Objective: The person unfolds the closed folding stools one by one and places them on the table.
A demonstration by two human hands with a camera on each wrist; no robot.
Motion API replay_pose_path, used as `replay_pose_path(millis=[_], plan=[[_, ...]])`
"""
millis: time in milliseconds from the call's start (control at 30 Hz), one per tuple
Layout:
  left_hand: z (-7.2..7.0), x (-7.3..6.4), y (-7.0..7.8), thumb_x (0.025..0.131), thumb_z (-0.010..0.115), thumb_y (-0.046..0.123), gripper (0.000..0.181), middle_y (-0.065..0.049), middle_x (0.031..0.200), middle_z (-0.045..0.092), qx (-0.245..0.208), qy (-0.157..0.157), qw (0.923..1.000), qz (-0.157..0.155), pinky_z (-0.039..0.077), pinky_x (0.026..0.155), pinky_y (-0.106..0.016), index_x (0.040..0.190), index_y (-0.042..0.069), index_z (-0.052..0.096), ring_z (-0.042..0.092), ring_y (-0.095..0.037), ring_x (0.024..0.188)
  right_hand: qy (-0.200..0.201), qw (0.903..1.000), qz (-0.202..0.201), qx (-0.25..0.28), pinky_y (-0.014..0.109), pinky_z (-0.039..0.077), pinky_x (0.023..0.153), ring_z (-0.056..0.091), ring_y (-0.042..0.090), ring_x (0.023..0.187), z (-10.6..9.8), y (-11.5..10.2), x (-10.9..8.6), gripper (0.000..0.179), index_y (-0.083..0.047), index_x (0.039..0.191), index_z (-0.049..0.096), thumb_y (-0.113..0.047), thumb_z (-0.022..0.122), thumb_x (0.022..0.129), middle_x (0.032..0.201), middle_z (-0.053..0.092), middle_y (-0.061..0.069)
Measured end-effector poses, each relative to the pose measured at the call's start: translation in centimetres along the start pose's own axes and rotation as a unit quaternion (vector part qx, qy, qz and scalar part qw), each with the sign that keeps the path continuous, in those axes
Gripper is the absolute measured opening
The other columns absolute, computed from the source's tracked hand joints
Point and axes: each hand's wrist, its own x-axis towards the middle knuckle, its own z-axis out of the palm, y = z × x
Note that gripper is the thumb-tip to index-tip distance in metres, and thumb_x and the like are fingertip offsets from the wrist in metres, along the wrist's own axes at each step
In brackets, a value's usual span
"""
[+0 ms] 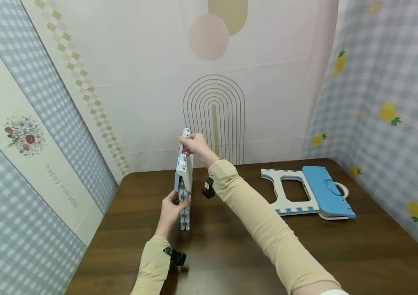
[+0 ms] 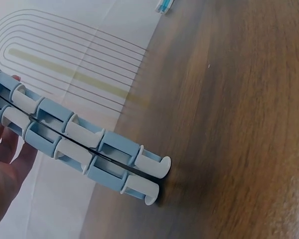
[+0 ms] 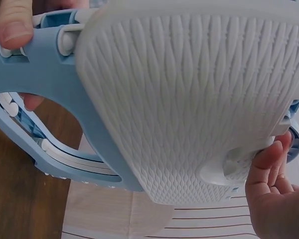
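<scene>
A folded plastic step stool (image 1: 188, 176) stands edge-on to the head camera, legs downward. My left hand (image 1: 170, 211) grips the edge of its folded legs, thumb on the near side. Higher up, my right hand (image 1: 198, 145) holds the stool's top end. From the right wrist, a white textured seat panel (image 3: 189, 99) covers blue legs (image 3: 40, 69), and the right fingers (image 3: 269, 164) curl at a blue handle ring (image 3: 294, 144). In the left wrist view, two rows of blue and white hinge segments (image 2: 97, 144) lie side by side, their feet over the brown tabletop.
A second folding stool (image 1: 328, 194), with a blue seat and white legs, lies flat at the right of the brown table (image 1: 231, 254). Printed cloth (image 1: 150, 82) hangs behind the table and on both sides. A small black camera (image 1: 208, 189) is strapped to each wrist.
</scene>
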Motion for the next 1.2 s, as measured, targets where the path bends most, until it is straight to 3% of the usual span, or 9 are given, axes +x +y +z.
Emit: replay_pose_path(millis=[133, 267, 367, 433, 567, 800, 1200], plan=[[-0.2, 0.0, 0.5, 0.085, 0.072, 0.007, 0.039, -0.026, 0.114, 0.066, -0.008, -0.009, 0.9999, -0.009, 0.053, 0.08, -0.029, 0.12, -0.006, 0.059, 0.061, -0.013, 0.089, 0.007, 1.0, 0.0, 0.0, 0.024, 0.044, 0.061, 0.05, 0.007, 0.058, 0.1, 0.0, 0.0, 0.032, 0.006, 0.096, 0.064, -0.026, 0.063, 0.095, 0.068, 0.061, -0.002], [-0.5, -1.0, 2.2, 0.086, 0.07, 0.004, 0.038, -0.029, 0.115, 0.065, -0.012, -0.014, 0.9998, -0.008, 0.052, 0.08, -0.026, 0.12, -0.009, 0.058, 0.06, -0.01, 0.089, 0.006, 0.9999, 0.001, -0.009, 0.021, 0.044, 0.059, 0.049, 0.006, 0.058, 0.4, 0.0, 0.0, 0.037, 0.008, 0.104, 0.064, -0.028, 0.062, 0.095, 0.07, 0.061, -0.002], [-0.7, -1.7, 3.4, 0.087, 0.069, 0.005, 0.036, -0.029, 0.115, 0.064, -0.007, -0.012, 0.9999, -0.005, 0.051, 0.08, -0.022, 0.118, -0.01, 0.058, 0.059, -0.008, 0.089, 0.009, 0.9999, -0.001, -0.01, 0.02, 0.043, 0.059, 0.048, 0.006, 0.058, 0.9, 0.0, 0.0, 0.035, 0.005, 0.103, 0.065, -0.029, 0.062, 0.095, 0.071, 0.059, -0.002], [-0.8, -1.8, 3.4, 0.087, 0.069, 0.006, 0.035, -0.028, 0.114, 0.065, -0.009, -0.01, 0.9999, -0.006, 0.05, 0.079, -0.02, 0.117, -0.01, 0.058, 0.058, -0.006, 0.087, 0.015, 0.9997, -0.003, -0.017, 0.02, 0.042, 0.059, 0.047, 0.007, 0.058, 1.2, 0.0, -0.1, 0.034, 0.003, 0.1, 0.065, -0.03, 0.062, 0.095, 0.07, 0.058, -0.003], [-0.8, -1.6, 2.9, 0.087, 0.069, 0.006, 0.035, -0.027, 0.108, 0.065, -0.023, -0.005, 0.9997, -0.003, 0.049, 0.075, -0.018, 0.115, -0.011, 0.057, 0.057, -0.004, 0.083, 0.027, 0.9989, -0.006, -0.037, 0.02, 0.042, 0.058, 0.046, 0.007, 0.058, 1.6, 0.1, -0.2, 0.03, -0.003, 0.092, 0.065, -0.033, 0.062, 0.095, 0.07, 0.056, -0.003], [-0.7, -0.3, -0.3, 0.086, 0.072, 0.006, 0.038, -0.019, 0.106, 0.066, -0.05, 0.009, 0.9986, -0.018, 0.049, 0.072, -0.018, 0.119, -0.007, 0.058, 0.056, -0.001, 0.079, 0.038, 0.9986, -0.014, -0.033, 0.02, 0.04, 0.058, 0.044, 0.007, 0.056, 2.3, 0.1, -0.2, 0.027, -0.009, 0.082, 0.061, -0.033, 0.063, 0.094, 0.069, 0.055, -0.004], [-0.8, -0.3, -0.8, 0.088, 0.07, 0.009, 0.04, -0.028, 0.117, 0.063, -0.047, 0.012, 0.9987, -0.014, 0.05, 0.079, -0.017, 0.121, -0.007, 0.055, 0.059, -0.001, 0.088, 0.087, 0.9954, -0.015, -0.037, 0.019, 0.039, 0.056, 0.045, 0.007, 0.064, 4.2, 0.0, 0.1, 0.027, -0.013, 0.075, 0.054, -0.029, 0.067, 0.092, 0.07, 0.051, -0.005]])
